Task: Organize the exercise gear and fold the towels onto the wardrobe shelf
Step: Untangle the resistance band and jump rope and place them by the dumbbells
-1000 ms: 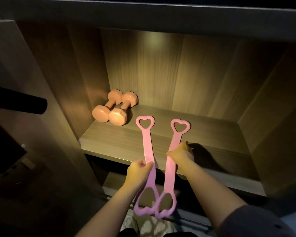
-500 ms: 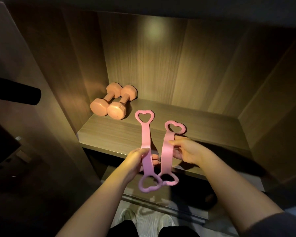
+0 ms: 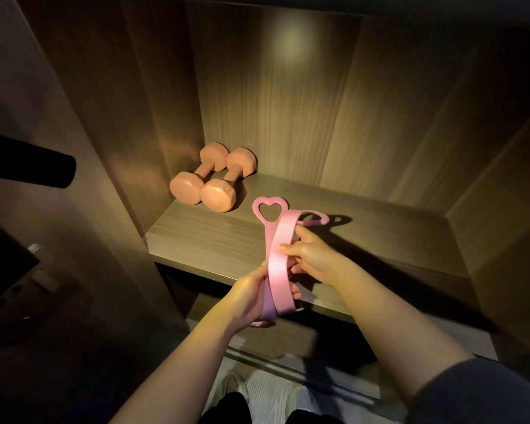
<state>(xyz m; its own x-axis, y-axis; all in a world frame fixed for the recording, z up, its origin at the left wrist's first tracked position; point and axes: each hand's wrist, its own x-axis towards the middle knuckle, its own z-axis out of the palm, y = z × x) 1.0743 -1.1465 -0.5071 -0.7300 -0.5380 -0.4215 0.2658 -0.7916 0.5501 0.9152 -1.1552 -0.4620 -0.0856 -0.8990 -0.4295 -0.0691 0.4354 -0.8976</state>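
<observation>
Both my hands hold a pink resistance band [image 3: 278, 258] with heart-shaped loops over the front of the wooden wardrobe shelf [image 3: 214, 237]. My left hand [image 3: 251, 296] grips its lower part near the shelf's front edge. Higher up, my right hand [image 3: 311, 257] pinches the strap that crosses over the other one. The two far heart loops lie on the shelf, one partly hidden behind the strap. Two peach dumbbells [image 3: 213, 182] lie side by side in the shelf's back left corner.
The wardrobe's wooden side walls and back panel close the shelf in. A dark bar [image 3: 28, 165] juts in from the left, with a dark door and its hardware [image 3: 10, 270] below. White shoes [image 3: 266, 390] show on the floor under the shelf.
The band's two straps lay apart and straight on the shelf; now my right hand has brought its strap over the left one, and the hanging loops have come up to shelf level.
</observation>
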